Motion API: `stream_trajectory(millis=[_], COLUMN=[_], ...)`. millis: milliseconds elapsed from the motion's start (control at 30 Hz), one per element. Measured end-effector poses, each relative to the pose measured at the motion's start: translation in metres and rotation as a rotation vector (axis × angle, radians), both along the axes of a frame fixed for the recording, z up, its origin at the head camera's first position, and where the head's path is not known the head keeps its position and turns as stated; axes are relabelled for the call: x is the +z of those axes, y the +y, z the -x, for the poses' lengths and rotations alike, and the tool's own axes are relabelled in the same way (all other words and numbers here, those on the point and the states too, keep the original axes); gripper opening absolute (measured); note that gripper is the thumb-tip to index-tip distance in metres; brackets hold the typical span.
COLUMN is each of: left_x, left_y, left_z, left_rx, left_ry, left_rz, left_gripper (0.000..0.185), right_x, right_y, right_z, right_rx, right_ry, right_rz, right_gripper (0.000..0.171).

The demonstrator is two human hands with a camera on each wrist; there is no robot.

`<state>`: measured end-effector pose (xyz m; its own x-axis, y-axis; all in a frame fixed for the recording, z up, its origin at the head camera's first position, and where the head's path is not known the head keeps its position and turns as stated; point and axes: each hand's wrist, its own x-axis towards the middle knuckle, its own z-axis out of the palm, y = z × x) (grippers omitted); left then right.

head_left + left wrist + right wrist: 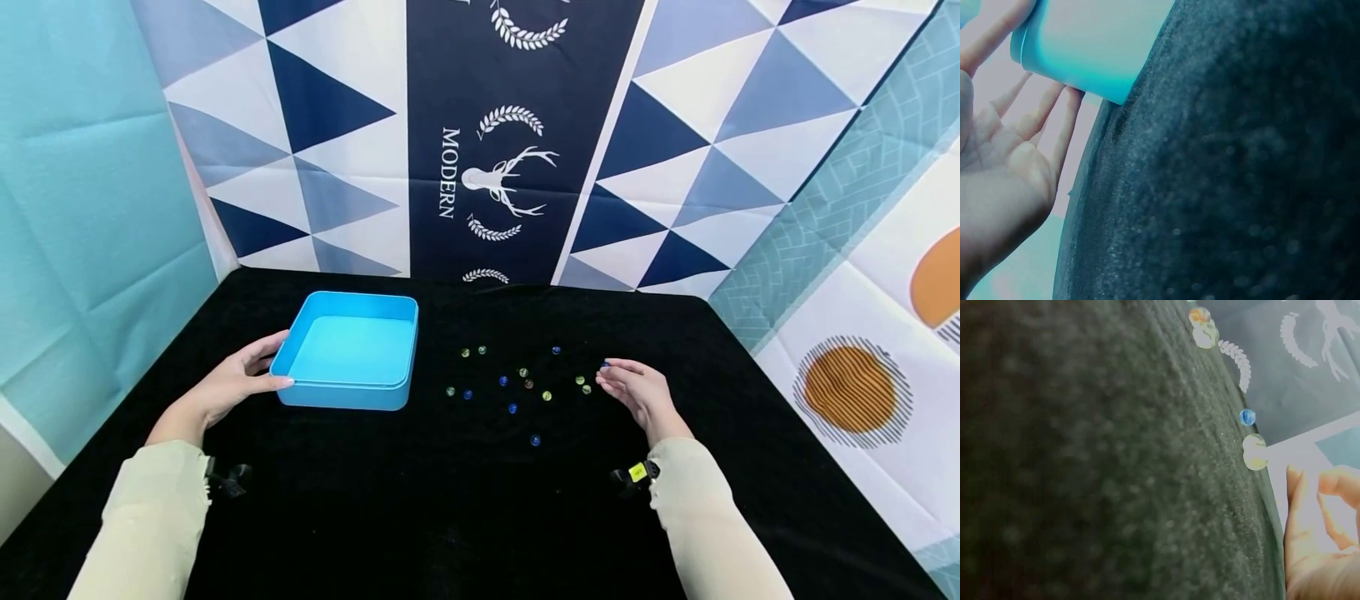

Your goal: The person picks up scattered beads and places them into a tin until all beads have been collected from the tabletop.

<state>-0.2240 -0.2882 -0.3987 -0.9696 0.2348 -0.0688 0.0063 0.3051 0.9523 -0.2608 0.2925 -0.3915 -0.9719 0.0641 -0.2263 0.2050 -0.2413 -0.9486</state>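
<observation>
My left hand (228, 385) grips the near left corner of a light blue open-topped box (341, 396), thumb over the front rim and fingers along the left side. In the left wrist view the fingertips reach the wall of the box (1094, 47). At the right of the scattered marbles, my right hand (643, 396) pinches a blue marble (605, 364) between thumb and fingertips, close over the black cloth. That marble is hidden in the right wrist view, where the hand (1325, 550) shows at the lower right edge.
Several glass marbles lie loose between box and right hand, among them a blue marble (535, 440), a yellow-green marble (547, 396) and a reddish-brown marble (528, 384). Black cloth (420, 517) covers the table. Patterned curtains (495, 142) hang behind and at both sides.
</observation>
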Motion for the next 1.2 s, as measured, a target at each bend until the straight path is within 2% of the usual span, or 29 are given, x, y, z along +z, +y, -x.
stream_trajectory(millis=[400,767,1200], left_x=[0.001,-0.002,-0.004], left_y=[0.003,0.002,0.001], left_z=[-0.001,-0.001,0.003], left_rx=[0.005,-0.003,0.001], left_ry=[-0.001,0.020,0.011], left_rz=[0.002,0.018,0.022], left_gripper=[0.083,0.083,0.084], right_x=[0.003,0.007,0.009], right_y=[-0.007,-0.026,-0.045], right_z=[-0.010,-0.014,-0.012], right_rx=[-0.018,-0.018,-0.007], right_ry=[0.073,0.054,0.079], right_rz=[0.007,0.037,0.002], right_gripper=[0.021,0.020,0.022])
